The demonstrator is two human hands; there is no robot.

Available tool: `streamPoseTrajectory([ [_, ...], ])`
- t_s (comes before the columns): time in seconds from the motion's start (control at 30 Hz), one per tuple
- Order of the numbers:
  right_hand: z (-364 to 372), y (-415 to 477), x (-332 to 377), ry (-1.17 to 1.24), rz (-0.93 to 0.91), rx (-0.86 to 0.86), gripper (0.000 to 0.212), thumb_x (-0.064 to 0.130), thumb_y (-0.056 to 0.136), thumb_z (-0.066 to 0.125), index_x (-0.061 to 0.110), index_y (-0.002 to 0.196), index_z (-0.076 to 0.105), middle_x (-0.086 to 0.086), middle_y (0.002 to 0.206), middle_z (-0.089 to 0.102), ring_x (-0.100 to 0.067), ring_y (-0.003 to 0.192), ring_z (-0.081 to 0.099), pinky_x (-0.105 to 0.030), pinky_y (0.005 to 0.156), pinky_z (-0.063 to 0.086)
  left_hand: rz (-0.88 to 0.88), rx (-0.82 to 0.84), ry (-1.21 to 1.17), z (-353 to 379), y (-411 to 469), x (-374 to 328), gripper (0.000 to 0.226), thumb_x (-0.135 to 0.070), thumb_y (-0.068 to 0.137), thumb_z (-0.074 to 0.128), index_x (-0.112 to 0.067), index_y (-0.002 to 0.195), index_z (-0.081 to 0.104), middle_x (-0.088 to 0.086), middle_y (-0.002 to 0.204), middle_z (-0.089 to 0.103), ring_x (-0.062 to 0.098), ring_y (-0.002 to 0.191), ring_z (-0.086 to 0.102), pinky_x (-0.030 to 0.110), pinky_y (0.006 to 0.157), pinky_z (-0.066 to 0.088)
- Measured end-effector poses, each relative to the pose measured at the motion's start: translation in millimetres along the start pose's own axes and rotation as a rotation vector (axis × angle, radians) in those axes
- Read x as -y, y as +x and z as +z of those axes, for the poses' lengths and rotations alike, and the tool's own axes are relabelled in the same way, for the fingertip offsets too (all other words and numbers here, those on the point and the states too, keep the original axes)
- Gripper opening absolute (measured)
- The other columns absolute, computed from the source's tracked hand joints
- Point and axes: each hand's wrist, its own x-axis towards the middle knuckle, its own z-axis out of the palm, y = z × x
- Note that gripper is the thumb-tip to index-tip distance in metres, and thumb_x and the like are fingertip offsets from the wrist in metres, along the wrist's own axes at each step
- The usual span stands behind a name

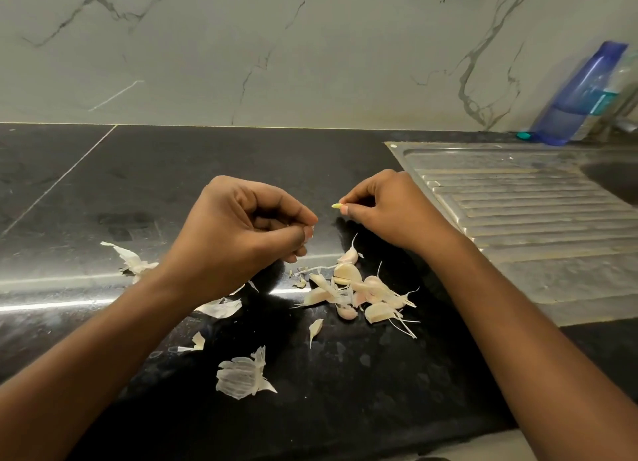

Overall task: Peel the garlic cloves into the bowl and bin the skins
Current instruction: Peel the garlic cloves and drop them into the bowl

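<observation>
**Two hands at work above a scatter of garlic**

At the far left we see papery white skins [133, 260] lying on the black polished stone counter [103, 191], which carries long streaks of reflected light. The left hand [248, 229] hangs above the counter with its back towards us and its fingers curled in, the thumb tip meeting the forefinger. We cannot tell whether anything is pinched there. Below it lie more skins, thin and crinkled. The largest husk [243, 374] is ribbed and cupped like a shell.

Between the hands, a small pale yellow-green garlic piece [336, 205], pointed at its free end, sticks out from the right hand [386, 208]. Thumb and forefinger clamp it, and the other fingers are folded under. Beneath that hand the garlic cloves [359, 288] sit in a loose pile on the counter, cream and faintly pink, smooth and curved, some trailing wiry stems.

To the right runs a ribbed steel drainboard [518, 212]. Behind it a translucent blue bottle [583, 91] stands by the grey-veined marble wall [276, 46].
</observation>
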Motion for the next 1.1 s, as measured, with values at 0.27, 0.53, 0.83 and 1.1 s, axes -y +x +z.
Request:
streamPoseTrajectory([
  [0.27, 1, 2, -2, -0.011, 0.033, 0.034, 0.01, 0.03, 0.093, 0.082, 0.029, 0.102, 0.086, 0.013, 0.094, 0.08, -0.001, 0.088, 0.07, -0.032, 0.086, 0.061, -0.058, 0.114, 0.071, 2, -3, -1, 0.006, -0.001, 0.089, 0.079, -0.006, 0.092, 0.08, 0.01, 0.07, 0.077, 0.028, 0.066, 0.079, 0.029, 0.06, 0.062],
  [0.53, -32, -6, 2, 0.285, -0.067, 0.23, 0.019, 0.01, 0.091, 0.081, 0.023, 0.104, 0.085, 0.004, 0.097, 0.082, -0.015, 0.097, 0.076, -0.033, 0.096, 0.06, -0.079, 0.151, 0.079, -3, -1, -3, 0.005, -0.002, 0.092, 0.075, -0.004, 0.092, 0.08, 0.013, 0.068, 0.075, 0.031, 0.056, 0.074, 0.035, 0.052, 0.06],
  [0.83, -37, -17, 12, 0.216, -0.131, 0.662, 0.029, 0.02, 0.081, 0.092, 0.039, 0.102, 0.085, -0.002, 0.114, 0.064, -0.03, 0.109, 0.06, -0.034, 0.096, 0.052, -0.083, 0.156, 0.088, -4, 0, -1, 0.016, 0.01, 0.092, 0.068, -0.001, 0.09, 0.078, 0.016, 0.07, 0.075, 0.035, 0.06, 0.075, 0.038, 0.053, 0.061],
  [1.1, -41, -19, 12, 0.245, -0.166, 0.57, 0.018, 0.035, 0.088, 0.085, 0.034, 0.106, 0.084, 0.009, 0.116, 0.072, -0.014, 0.112, 0.069, -0.043, 0.102, 0.056, -0.057, 0.164, 0.097, -4, 0, -2, 0.01, -0.011, 0.09, 0.079, -0.002, 0.087, 0.078, 0.014, 0.067, 0.074, 0.032, 0.058, 0.075, 0.039, 0.053, 0.062],
])
